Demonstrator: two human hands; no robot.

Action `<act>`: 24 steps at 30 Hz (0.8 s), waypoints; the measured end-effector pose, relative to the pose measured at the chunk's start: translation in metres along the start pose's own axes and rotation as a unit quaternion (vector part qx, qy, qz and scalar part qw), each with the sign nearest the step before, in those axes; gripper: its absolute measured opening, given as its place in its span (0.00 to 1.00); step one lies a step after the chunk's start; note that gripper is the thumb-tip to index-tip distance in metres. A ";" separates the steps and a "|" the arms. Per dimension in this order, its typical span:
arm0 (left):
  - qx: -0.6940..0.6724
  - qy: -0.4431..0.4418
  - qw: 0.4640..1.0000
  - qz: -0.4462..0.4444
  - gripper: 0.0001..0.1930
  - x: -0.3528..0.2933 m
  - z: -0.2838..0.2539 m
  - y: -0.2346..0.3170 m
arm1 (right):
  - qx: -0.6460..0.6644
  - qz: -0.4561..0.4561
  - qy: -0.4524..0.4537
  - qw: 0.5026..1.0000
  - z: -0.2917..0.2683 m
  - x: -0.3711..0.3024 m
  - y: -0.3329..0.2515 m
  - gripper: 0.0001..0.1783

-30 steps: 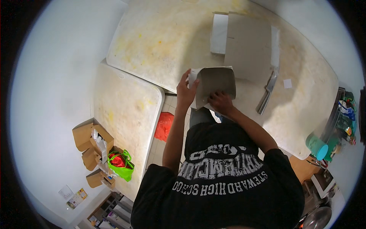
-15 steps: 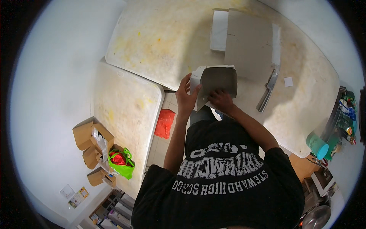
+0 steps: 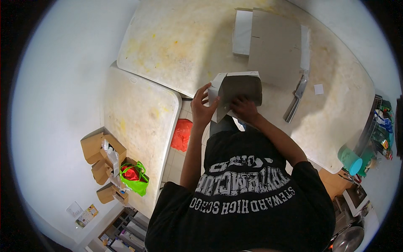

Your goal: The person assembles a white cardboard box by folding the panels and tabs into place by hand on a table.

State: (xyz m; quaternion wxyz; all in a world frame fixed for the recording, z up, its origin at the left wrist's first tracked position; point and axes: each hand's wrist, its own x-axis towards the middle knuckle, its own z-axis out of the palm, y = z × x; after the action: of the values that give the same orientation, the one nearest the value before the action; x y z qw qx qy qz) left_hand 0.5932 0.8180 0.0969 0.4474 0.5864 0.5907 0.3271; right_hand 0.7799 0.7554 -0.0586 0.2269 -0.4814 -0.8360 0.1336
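A small paperboard box, white outside and grey-brown inside, is held in front of my body at the table's near edge, its open side facing up. My left hand grips its white left wall, with the thumb on the near part and the fingers around the outer side. Over the near side of the box, my right hand reaches inside. Its fingers look spread against the shaded inner surface, and their tips are hard to make out. Beyond the box lies a larger flat grey board with white side flaps.
A knife and a small white square card lie right of the board on the stained table. On the left-hand table are brown cartons and a green bag. A turquoise cup stands at the right edge.
My left hand and the box's left wall have shifted very slightly left. The right hand stays inside the box with its fingers a little moved.
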 end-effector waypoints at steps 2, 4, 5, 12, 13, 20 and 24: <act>0.069 0.005 0.997 0.032 0.27 0.002 -0.001 0.003 | -0.003 0.001 -0.005 1.000 -0.002 0.000 -0.001 0.14; 0.138 0.009 0.988 0.064 0.26 0.006 -0.002 0.011 | -0.013 -0.005 0.013 1.000 -0.002 -0.001 -0.001 0.13; 0.177 0.008 0.981 0.083 0.24 0.011 -0.001 0.013 | -0.013 -0.004 0.013 1.000 -0.002 -0.001 0.000 0.13; 0.316 0.038 0.943 0.101 0.24 0.058 -0.006 -0.009 | -0.029 0.027 -0.045 0.998 -0.018 0.020 0.000 0.07; 0.375 0.088 0.906 0.175 0.24 0.061 -0.004 -0.009 | -0.028 0.016 -0.014 0.999 -0.022 0.023 0.000 0.06; 0.416 -0.076 0.872 0.246 0.18 0.020 -0.014 0.028 | 0.015 0.059 -0.110 0.992 -0.067 0.050 -0.010 0.05; 0.454 -0.162 0.838 0.257 0.08 0.009 -0.022 0.024 | 0.026 0.032 -0.126 0.991 -0.096 0.068 -0.011 0.05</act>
State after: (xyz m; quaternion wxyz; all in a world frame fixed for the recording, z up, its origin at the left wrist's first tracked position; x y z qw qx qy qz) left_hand 0.5834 0.8325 0.1257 0.1203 0.8991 0.4201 0.0254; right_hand 0.7914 0.8095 0.0461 0.1281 -0.4815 -0.8380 0.2224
